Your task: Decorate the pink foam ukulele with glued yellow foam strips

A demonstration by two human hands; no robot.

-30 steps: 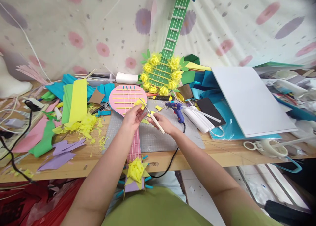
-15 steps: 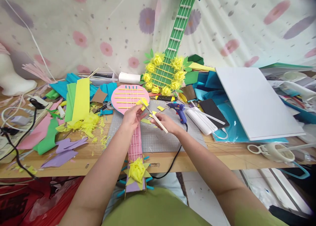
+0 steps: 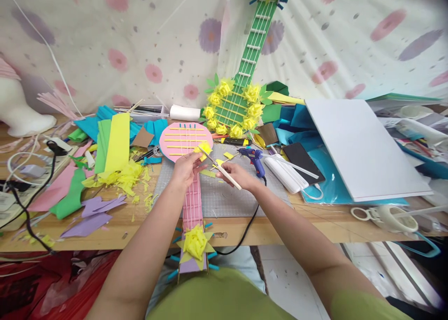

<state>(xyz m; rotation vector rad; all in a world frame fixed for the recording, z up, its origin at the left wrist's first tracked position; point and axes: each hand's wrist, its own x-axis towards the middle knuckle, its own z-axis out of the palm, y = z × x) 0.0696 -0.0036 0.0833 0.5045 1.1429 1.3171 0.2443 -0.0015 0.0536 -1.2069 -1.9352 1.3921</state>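
Note:
My left hand (image 3: 185, 170) pinches a small piece of yellow crepe paper (image 3: 205, 149) above the pink guitar body. In my right hand (image 3: 235, 174) is a pair of scissors (image 3: 228, 174) with pale handles, its metal blades at the yellow paper. Beneath my hands lies a pink paper guitar (image 3: 192, 203), its neck pointing toward me. A yellow paper flower (image 3: 195, 243) sits on its purple headstock. Small yellow scraps (image 3: 229, 155) lie on the grey cutting mat (image 3: 241, 198) near my right fingers.
A green guitar (image 3: 241, 84) with yellow flowers leans at the back. Right of my hands are a blue glue gun (image 3: 254, 159) with its cord, a white power bank (image 3: 285, 170) and a white board (image 3: 364, 147). Crumpled yellow paper (image 3: 122, 177) and purple pieces (image 3: 93, 212) lie left.
The view has shifted slightly. My hands stay close together, and the yellow piece at the scissors' blades appears turned a little. Both hands keep their hold.

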